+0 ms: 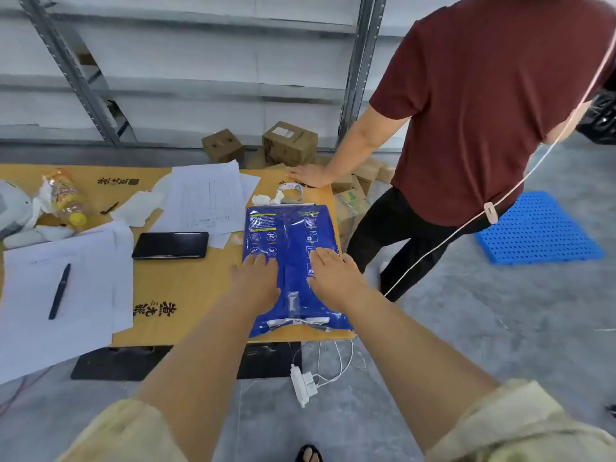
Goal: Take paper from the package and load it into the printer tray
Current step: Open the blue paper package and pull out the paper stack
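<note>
A blue paper package (290, 228) with white and yellow print lies flat on the right end of the wooden table (186, 295), its sealed seam facing me. My left hand (256, 281) rests palm down on the package's left half, fingers spread. Beside it, my right hand (333, 275) presses flat on the right half. Neither hand grips anything. No printer or tray is in view.
A black phone (170, 245), loose white sheets (210, 195), a pen (60, 291) on paper, a bottle (68, 201) and a tape roll (290, 191) share the table. A person in a maroon shirt (483, 111) leans on the far right corner. Cardboard boxes (289, 143), a power strip (303, 383) and a blue pallet (538, 228) are on the floor.
</note>
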Demonstrator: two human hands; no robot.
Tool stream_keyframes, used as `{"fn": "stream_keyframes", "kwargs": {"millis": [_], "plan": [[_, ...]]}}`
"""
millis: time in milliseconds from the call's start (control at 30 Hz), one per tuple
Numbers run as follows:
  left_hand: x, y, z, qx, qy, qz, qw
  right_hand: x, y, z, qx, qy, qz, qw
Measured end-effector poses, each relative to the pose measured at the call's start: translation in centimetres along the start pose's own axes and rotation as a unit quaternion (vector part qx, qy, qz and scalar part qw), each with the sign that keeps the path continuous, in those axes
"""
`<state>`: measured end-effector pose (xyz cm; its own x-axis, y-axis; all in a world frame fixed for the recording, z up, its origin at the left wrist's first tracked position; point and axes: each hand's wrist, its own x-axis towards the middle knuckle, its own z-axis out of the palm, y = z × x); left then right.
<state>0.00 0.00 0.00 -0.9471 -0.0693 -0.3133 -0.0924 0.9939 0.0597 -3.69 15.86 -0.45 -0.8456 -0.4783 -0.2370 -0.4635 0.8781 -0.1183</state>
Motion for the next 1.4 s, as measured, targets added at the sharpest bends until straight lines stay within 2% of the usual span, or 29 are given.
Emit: {"fn": "stream_keyframes", "kwargs": {"millis": [167,467,567,900,1333,1400], "plan": [[1.8,-0.1,1.8,0.003,-0.031,0.022,0.999,1.4,-0.3,2.2,-0.004,-0.027,-0.019,0.999],[4.3,-0.4,5.5,0.059,-0.072,0.116,0.989,3.6,-0.8,5.6,-0.022,-0.077,-0.028,0.996],[4.7,-0.7,6.1,0.072,-0.093,0.128,0.985,4.1,-1.2,6.1,-0.003,-0.068,-0.015,0.998],[4.8,-1.3,7.0,0.033,-0.101,0.130,0.986,4.9,-2.3,6.3,0.016,-0.059,0.038,0.997],[4.8,-1.3,7.1,0.017,-0.107,0.126,0.986,3.7,-2.9,6.2,0.017,-0.109,0.025,0.994],[4.7,-1.3,7.0,0.021,-0.103,0.128,0.986,3.1,-2.6,6.3,0.023,-0.097,0.036,0.994]]}}
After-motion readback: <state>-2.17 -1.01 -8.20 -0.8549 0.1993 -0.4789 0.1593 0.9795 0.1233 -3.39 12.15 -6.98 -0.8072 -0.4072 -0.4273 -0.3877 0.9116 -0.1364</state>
